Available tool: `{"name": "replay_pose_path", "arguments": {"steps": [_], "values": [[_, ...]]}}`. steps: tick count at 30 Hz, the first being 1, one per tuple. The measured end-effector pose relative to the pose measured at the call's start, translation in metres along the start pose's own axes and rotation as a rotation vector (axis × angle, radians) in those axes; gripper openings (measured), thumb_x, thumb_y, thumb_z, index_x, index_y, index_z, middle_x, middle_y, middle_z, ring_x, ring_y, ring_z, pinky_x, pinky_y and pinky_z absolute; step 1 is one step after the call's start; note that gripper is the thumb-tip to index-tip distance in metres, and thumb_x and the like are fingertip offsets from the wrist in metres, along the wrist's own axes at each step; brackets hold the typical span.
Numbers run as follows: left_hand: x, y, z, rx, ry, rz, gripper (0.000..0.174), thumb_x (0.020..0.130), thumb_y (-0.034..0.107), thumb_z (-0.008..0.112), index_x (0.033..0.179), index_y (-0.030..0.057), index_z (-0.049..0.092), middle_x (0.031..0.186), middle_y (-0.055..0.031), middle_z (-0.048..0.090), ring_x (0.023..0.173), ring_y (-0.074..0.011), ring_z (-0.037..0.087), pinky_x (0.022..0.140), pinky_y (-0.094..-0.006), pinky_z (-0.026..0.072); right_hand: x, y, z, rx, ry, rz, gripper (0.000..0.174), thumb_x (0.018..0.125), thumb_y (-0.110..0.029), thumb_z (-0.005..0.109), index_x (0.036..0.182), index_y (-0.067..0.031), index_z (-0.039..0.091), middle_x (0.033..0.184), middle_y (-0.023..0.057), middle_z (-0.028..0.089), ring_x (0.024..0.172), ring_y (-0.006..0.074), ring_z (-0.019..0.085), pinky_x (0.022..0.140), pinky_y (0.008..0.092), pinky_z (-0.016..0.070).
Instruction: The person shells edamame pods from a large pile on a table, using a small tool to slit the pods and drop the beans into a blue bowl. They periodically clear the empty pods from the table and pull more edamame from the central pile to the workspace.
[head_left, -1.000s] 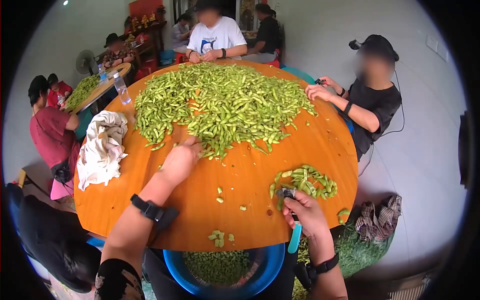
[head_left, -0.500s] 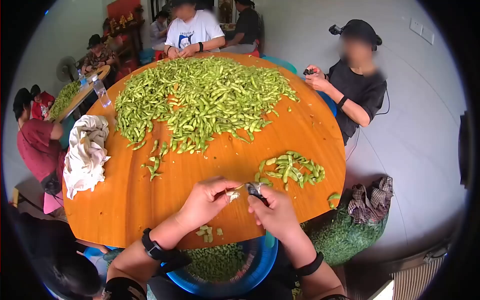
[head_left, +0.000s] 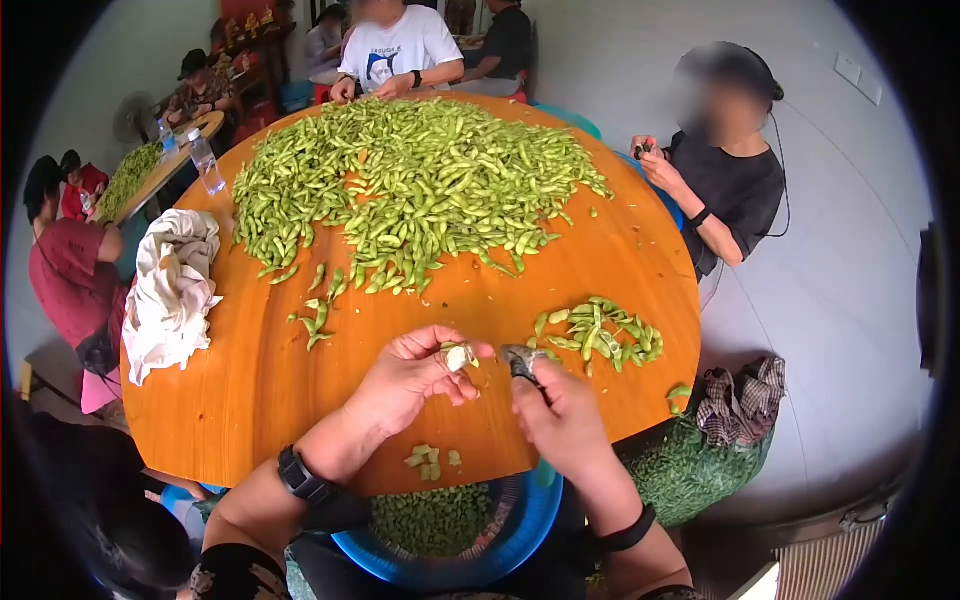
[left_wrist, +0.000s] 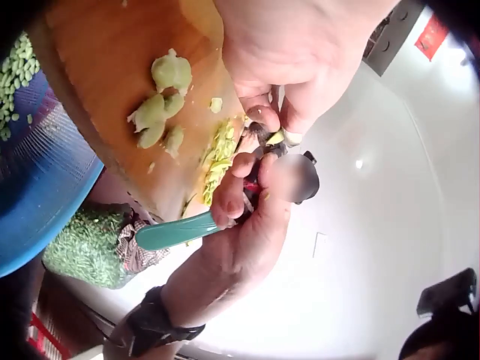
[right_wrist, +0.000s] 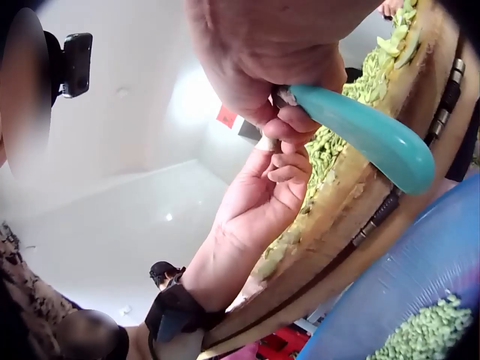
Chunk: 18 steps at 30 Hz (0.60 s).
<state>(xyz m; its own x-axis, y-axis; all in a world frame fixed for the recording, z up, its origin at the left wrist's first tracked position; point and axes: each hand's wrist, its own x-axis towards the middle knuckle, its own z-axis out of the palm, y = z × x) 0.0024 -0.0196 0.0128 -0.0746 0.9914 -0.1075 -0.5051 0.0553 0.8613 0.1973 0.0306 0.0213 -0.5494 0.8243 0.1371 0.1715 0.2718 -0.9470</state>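
Note:
In the head view my left hand (head_left: pixel 400 385) is over the near part of the round table, its thumb and index finger pinching a small green soybean pod (left_wrist: pixel 275 138). Something white covers the thumb tip (right_wrist: pixel 266 142). Close to its right, my right hand (head_left: pixel 568 420) grips a tool with a teal handle (right_wrist: pixel 367 139); the handle sticks out below the palm. The tool's working end is dark and partly hidden by the fingers. Shelled beans (head_left: pixel 425 462) lie near the table edge below the hands. A small heap of pods (head_left: pixel 605 335) sits beyond the right hand.
A large pile of pods (head_left: pixel 430 180) covers the far half of the wooden table (head_left: pixel 250 390). A blue basin (head_left: pixel 540 525) with shelled beans stands below the near edge. A white cloth (head_left: pixel 170 290) and a bottle (head_left: pixel 207 165) are at left; people sit around.
My left hand has come from the pile's near edge toward the right hand, bringing a pod. A few pods now lie apart from the pile. The hands have since moved slightly apart.

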Motion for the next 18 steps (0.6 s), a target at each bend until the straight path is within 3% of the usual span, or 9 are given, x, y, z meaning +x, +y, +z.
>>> {"name": "replay_pose_path", "arguments": {"steps": [2, 3, 5, 6, 8, 9, 11, 15, 18], "values": [[0.0, -0.001, -0.004, 0.037, -0.088, -0.004, 0.025, 0.092, 0.009, 0.059, 0.117, 0.0056, 0.057, 0.1, -0.0073, 0.065, 0.069, -0.011, 0.059, 0.064, -0.0233, 0.0491, 0.004, -0.005, -0.006, 0.056, -0.045, -0.051, 0.012, 0.09, -0.008, 0.055, 0.101, -0.0019, 0.058, 0.064, 0.0019, 0.052, 0.052, 0.0059, 0.048, 0.047, 0.0239, 0.0397], [0.0, -0.001, -0.003, 0.035, -0.089, -0.006, 0.025, 0.092, 0.009, 0.059, 0.117, 0.0056, 0.057, 0.1, -0.0073, 0.065, 0.069, -0.011, 0.059, 0.064, -0.0233, 0.0491, 0.003, -0.016, -0.008, 0.112, -0.105, 0.116, 0.013, 0.091, -0.008, 0.054, 0.101, -0.0023, 0.058, 0.065, 0.0011, 0.052, 0.051, 0.0058, 0.048, 0.047, 0.0234, 0.0405], [-0.001, -0.002, -0.001, 0.32, -0.164, 0.017, 0.031, 0.093, 0.006, 0.055, 0.125, 0.0065, 0.052, 0.095, -0.0056, 0.063, 0.078, -0.0097, 0.059, 0.072, -0.0235, 0.0477, 0.004, -0.025, -0.007, 0.094, -0.125, 0.144, 0.013, 0.091, -0.008, 0.054, 0.102, -0.0025, 0.058, 0.066, 0.0007, 0.053, 0.051, 0.0058, 0.049, 0.047, 0.0232, 0.0407], [-0.002, -0.005, 0.0, 0.317, -0.166, 0.016, 0.031, 0.093, 0.006, 0.055, 0.125, 0.0065, 0.052, 0.095, -0.0056, 0.063, 0.078, -0.0097, 0.059, 0.072, -0.0235, 0.0477, 0.005, -0.026, -0.006, 0.08, -0.147, 0.168, 0.013, 0.091, -0.009, 0.054, 0.102, -0.0027, 0.059, 0.066, 0.0003, 0.053, 0.051, 0.0057, 0.049, 0.047, 0.023, 0.0409], [-0.003, -0.013, 0.001, 0.753, -0.116, 0.252, 0.036, 0.094, 0.003, 0.051, 0.13, 0.008, 0.048, 0.092, -0.0029, 0.059, 0.083, -0.0061, 0.054, 0.073, -0.0214, 0.0444, 0.006, -0.026, -0.005, 0.08, -0.174, 0.182, 0.014, 0.091, -0.01, 0.054, 0.103, -0.0037, 0.06, 0.066, 0.0, 0.054, 0.05, 0.0054, 0.05, 0.046, 0.0224, 0.041], [-0.002, -0.015, -0.001, 0.752, -0.116, 0.25, 0.036, 0.094, 0.003, 0.051, 0.13, 0.008, 0.048, 0.092, -0.0029, 0.059, 0.083, -0.0061, 0.054, 0.073, -0.0214, 0.0444, 0.006, -0.026, -0.005, 0.083, -0.202, 0.193, 0.015, 0.092, -0.01, 0.054, 0.103, -0.0046, 0.061, 0.067, -0.0004, 0.055, 0.05, 0.0052, 0.051, 0.045, 0.0218, 0.0411], [0.003, -0.016, -0.004, 0.412, -0.174, 0.253, 0.03, 0.093, 0.004, 0.055, 0.123, 0.0059, 0.053, 0.09, -0.0027, 0.063, 0.078, -0.0052, 0.057, 0.068, -0.0197, 0.0458, 0.008, -0.026, -0.006, 0.114, -0.242, 0.241, 0.015, 0.092, -0.011, 0.054, 0.104, -0.0057, 0.062, 0.068, -0.0009, 0.056, 0.05, 0.0046, 0.051, 0.044, 0.0211, 0.0407], [-0.001, 0.0, -0.003, 0.362, -0.053, 0.064, 0.021, 0.093, 0.007, 0.056, 0.113, 0.007, 0.064, 0.083, 0.0018, 0.068, 0.061, -0.002, 0.052, 0.055, -0.0165, 0.0441, 0.01, -0.028, -0.008, 0.203, -0.272, 0.306, 0.018, 0.093, -0.013, 0.053, 0.107, -0.0085, 0.064, 0.071, -0.0021, 0.057, 0.05, 0.0031, 0.051, 0.042, 0.0193, 0.0394], [-0.005, 0.002, 0.003, 0.499, -0.025, 0.042, 0.031, 0.094, 0.001, 0.05, 0.121, 0.0108, 0.062, 0.088, 0.0012, 0.068, 0.06, -0.003, 0.052, 0.056, -0.0178, 0.0455, 0.012, -0.029, -0.01, 0.219, -0.242, 0.296, 0.013, 0.094, -0.013, 0.054, 0.099, -0.0043, 0.062, 0.071, -0.0013, 0.059, 0.048, 0.0031, 0.05, 0.04, 0.0179, 0.0375]]}}
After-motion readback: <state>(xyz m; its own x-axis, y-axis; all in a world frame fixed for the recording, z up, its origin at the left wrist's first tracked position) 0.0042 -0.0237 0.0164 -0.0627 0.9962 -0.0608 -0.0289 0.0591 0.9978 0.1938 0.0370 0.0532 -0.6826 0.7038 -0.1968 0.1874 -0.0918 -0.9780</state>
